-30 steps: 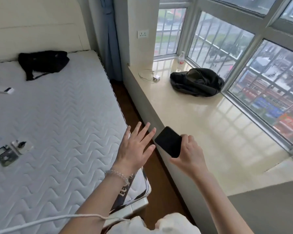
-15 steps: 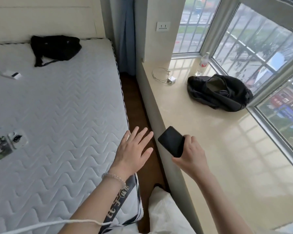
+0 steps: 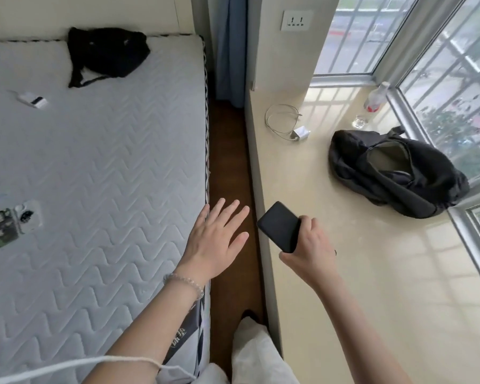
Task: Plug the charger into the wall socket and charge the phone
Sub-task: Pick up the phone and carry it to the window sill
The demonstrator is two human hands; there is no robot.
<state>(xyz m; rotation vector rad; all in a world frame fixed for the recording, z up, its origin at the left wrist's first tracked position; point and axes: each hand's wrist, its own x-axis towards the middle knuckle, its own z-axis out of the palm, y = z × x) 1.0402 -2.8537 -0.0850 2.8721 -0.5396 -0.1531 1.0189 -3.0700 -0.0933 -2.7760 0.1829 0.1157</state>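
My right hand [image 3: 309,246] grips a black phone [image 3: 280,226] above the near edge of the beige window ledge [image 3: 344,273]. Fingers spread and holding nothing, my left hand [image 3: 215,241] hovers over the mattress edge and the floor gap. A white charger [image 3: 300,132] lies farther along the ledge, with its coiled white cable [image 3: 280,117] beside it. The white wall socket [image 3: 296,20] sits on the pillar above the ledge's far end, with nothing plugged into it.
A black backpack [image 3: 394,170] lies on the ledge by the window, near a plastic bottle [image 3: 375,99]. The white mattress [image 3: 94,162] carries a black bag [image 3: 106,52], a small white device [image 3: 34,100] and phone cases [image 3: 13,221]. A narrow brown floor strip [image 3: 230,167] separates bed and ledge.
The view has moved forward along the gap, so the socket, charger and backpack appear closer. Both hands keep their pose, the right one still holding the phone.
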